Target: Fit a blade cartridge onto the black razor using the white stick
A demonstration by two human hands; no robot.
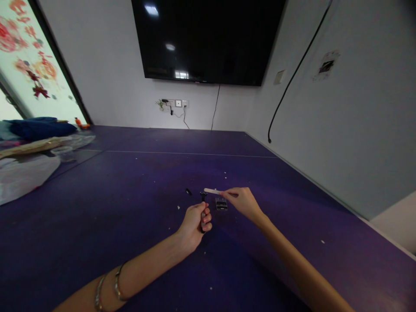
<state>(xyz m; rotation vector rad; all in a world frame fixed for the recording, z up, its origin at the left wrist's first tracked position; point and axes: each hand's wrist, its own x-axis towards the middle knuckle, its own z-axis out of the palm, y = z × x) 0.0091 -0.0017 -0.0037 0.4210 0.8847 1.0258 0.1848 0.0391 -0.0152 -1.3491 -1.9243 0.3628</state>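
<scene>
My left hand (196, 222) is closed around the dark handle of a razor (203, 196), whose short crosswise head points up and away from me. Between the fingertips of my right hand (242, 201) is a slim white stick (212, 190), possibly a small brush. Its far end is close to the razor's head; whether they touch I cannot tell. Beneath my right fingers a small clear-and-black case (221, 204) lies on the purple surface. A small black piece (188, 191) lies to the left of the razor's head.
Small white scraps dot the purple surface (130, 242). Plastic bags (29, 175) and folded blue cloth (42, 128) are piled at the far left. A wall-mounted television (208, 39) hangs above sockets (178, 103) with cords. A black cable (294, 73) dangles along the right wall.
</scene>
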